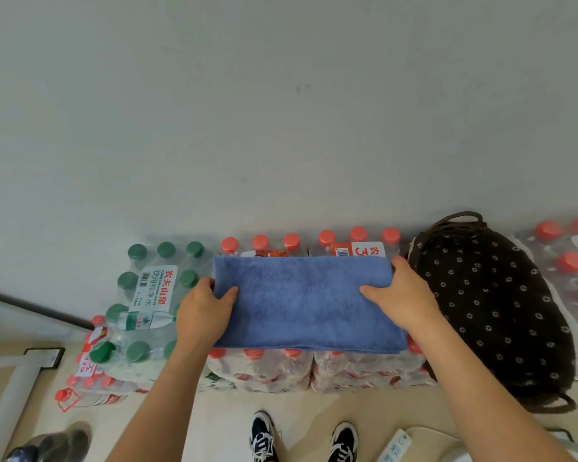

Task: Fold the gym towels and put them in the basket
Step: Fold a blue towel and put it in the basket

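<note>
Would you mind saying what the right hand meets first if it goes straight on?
Beyond the blue towel it grips, the right hand would likely meet the red-capped bottles; depth is unclear.

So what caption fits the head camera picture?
A blue towel held by left hand and right hand atop bottled-water packs.

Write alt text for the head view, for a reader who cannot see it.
The left hand and right hand grip the short ends of a folded blue towel lying on packs of red-capped water bottles. A green-capped pack sits to its left, a dark flowered bag to its right.
</note>
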Tool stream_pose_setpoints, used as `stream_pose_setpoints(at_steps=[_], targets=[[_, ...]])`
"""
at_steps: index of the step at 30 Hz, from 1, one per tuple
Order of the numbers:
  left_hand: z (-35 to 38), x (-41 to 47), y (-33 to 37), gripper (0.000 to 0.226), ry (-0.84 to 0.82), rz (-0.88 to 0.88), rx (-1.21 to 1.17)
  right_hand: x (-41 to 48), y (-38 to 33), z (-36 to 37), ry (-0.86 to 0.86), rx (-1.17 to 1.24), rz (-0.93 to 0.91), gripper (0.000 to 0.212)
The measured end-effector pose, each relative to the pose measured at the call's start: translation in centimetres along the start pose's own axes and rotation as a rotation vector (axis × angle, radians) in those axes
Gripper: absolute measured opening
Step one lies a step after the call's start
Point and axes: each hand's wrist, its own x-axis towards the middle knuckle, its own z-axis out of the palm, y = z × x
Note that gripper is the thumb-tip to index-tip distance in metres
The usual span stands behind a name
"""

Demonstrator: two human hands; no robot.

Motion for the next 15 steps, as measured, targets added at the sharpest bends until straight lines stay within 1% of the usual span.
stream_pose_setpoints(at_steps=[2, 3, 5, 6, 7, 8, 10, 13, 15], targets=[[-0.4, -0.1, -0.1, 0.025, -0.012, 0.036, 0.002, -0.4, -0.4, -0.1, -0.012, -0.051, -0.021, 0.036], [-0.6, -0.1, -0.2, 0.025, -0.006, 0.061, 0.004, -0.4, -0.5, 0.0, -0.001, -0.106, -0.042, 0.034], [-0.8, -0.1, -0.6, 0.023, -0.011, 0.107, -0.017, -0.3, -0.9, 0.4, 0.016, -0.192, -0.087, 0.043], [-1.0, -0.1, -0.7, 0.021, -0.028, 0.111, -0.059, -0.4, -1.2, 0.4, 0.002, -0.198, -0.103, 0.043], [-1.1, 0.0, -0.9, 0.019, -0.05, 0.097, -0.131, -0.5, -1.8, 0.3, -0.029, -0.195, -0.107, 0.038], [-1.2, 0.2, -1.0, 0.017, -0.074, 0.069, -0.221, -0.7, -2.4, 0.1, -0.059, -0.182, -0.113, 0.033], [-1.7, 0.5, -1.1, 0.015, -0.066, 0.025, -0.376, -0.4, -3.1, -0.2, -0.057, -0.134, -0.134, 0.034], [-3.2, 1.1, -1.3, 0.015, 0.027, 0.031, -0.461, -0.2, -5.2, 0.0, 0.07, 0.009, -0.215, 0.048], [-4.4, 1.9, -2.0, 0.02, 0.073, 0.025, -0.483, -0.2, -6.7, 1.3, 0.127, 0.108, -0.26, 0.052]])
